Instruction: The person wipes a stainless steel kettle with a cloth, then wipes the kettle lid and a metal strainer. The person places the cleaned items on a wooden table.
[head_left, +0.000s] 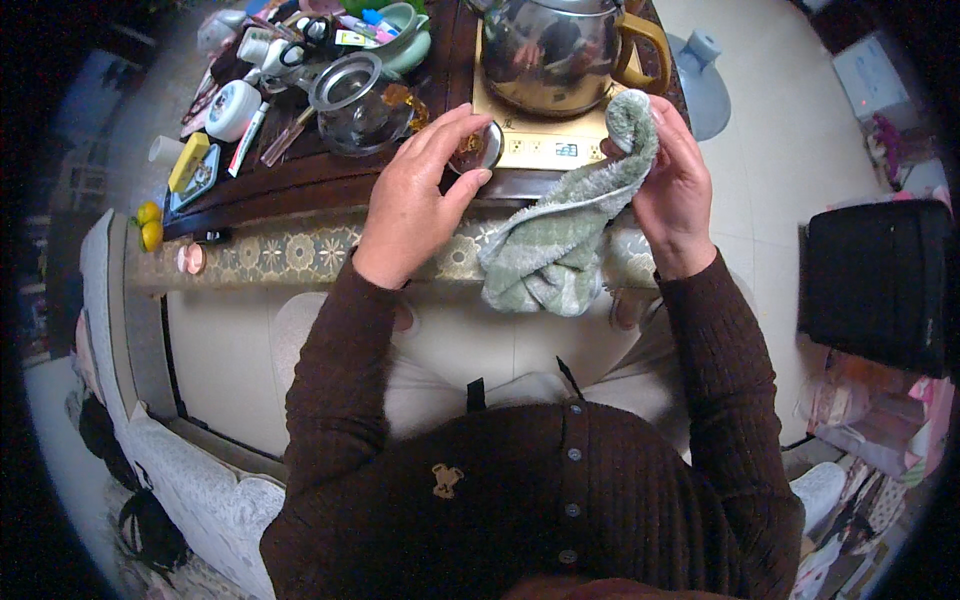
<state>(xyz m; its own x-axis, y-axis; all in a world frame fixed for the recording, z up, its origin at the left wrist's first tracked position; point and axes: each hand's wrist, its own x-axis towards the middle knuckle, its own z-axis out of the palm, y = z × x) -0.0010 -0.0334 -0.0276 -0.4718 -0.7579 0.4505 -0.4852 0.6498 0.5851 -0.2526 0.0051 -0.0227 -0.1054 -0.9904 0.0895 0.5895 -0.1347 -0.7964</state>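
My left hand grips a small round lid with a metal rim and an amber knob, at the table's front edge. Beside it stands a glass teapot with a metal rim and amber handle; its top is uncovered. My right hand holds a green and white cloth, twisted at its upper end and hanging below the table edge. Behind the hands, a shiny metal kettle with a tan handle rests on a gold electric heating base.
At the left of the dark wooden table lie a white round jar, a tube, a yellow box and a green bowl. Yellow fruits sit at the far left. A black case stands at right.
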